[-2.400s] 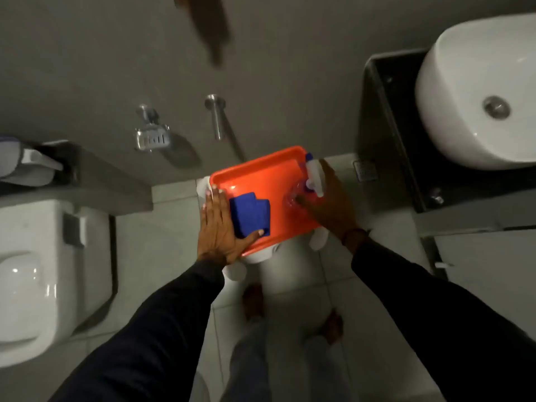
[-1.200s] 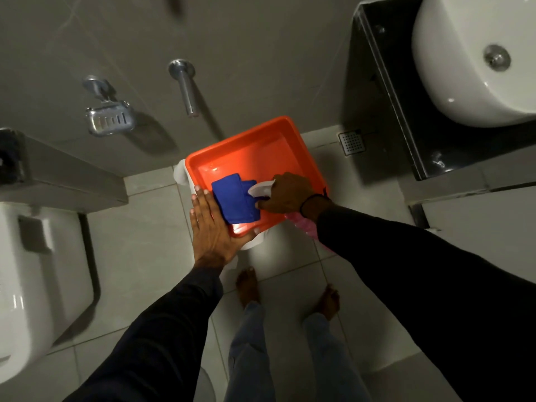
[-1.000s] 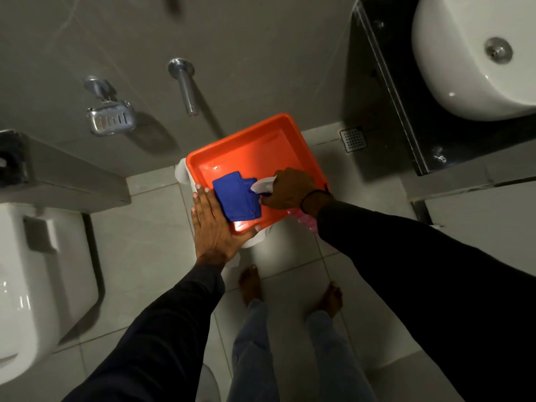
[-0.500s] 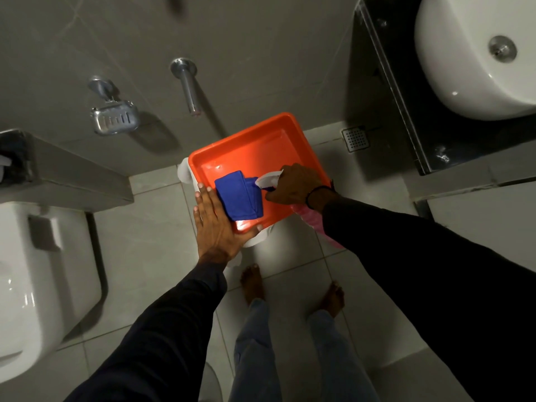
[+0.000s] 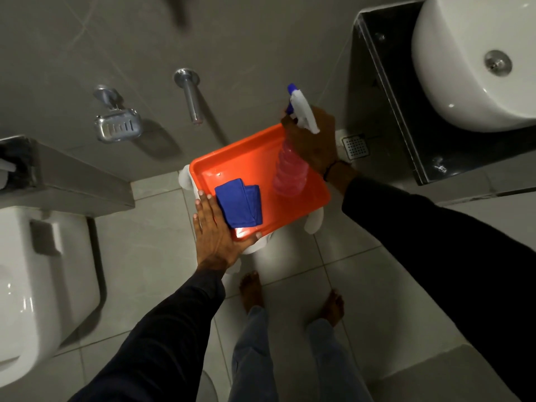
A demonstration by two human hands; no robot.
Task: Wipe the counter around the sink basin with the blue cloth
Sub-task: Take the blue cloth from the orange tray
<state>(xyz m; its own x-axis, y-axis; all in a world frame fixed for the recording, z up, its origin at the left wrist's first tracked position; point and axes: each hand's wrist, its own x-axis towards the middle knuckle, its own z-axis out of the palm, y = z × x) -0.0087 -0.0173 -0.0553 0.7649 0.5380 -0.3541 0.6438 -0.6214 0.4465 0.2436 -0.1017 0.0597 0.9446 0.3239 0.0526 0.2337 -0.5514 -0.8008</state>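
Observation:
A folded blue cloth [image 5: 240, 203] lies in the near left part of an orange tray [image 5: 249, 161], which rests on a white stool. My left hand [image 5: 216, 233] grips the tray's near left corner, thumb along the front rim, beside the cloth. My right hand [image 5: 314, 140] holds a spray bottle [image 5: 290, 169] of pink liquid by its neck, lifted over the tray's right side, its white and blue nozzle pointing away. The white sink basin [image 5: 464, 68] sits on a dark counter [image 5: 385, 97] at the upper right.
A white toilet [image 5: 37, 285] stands at the left under a grey ledge [image 5: 72, 175]. A chrome soap dish [image 5: 117, 126] and a chrome spout [image 5: 190, 94] stick out from the grey wall. A floor drain [image 5: 355, 146] lies by the counter. My bare feet stand below the tray.
My right hand has lifted the spray bottle from low beside the cloth up and to the right, over the tray's far right corner. The left hand and cloth have stayed put.

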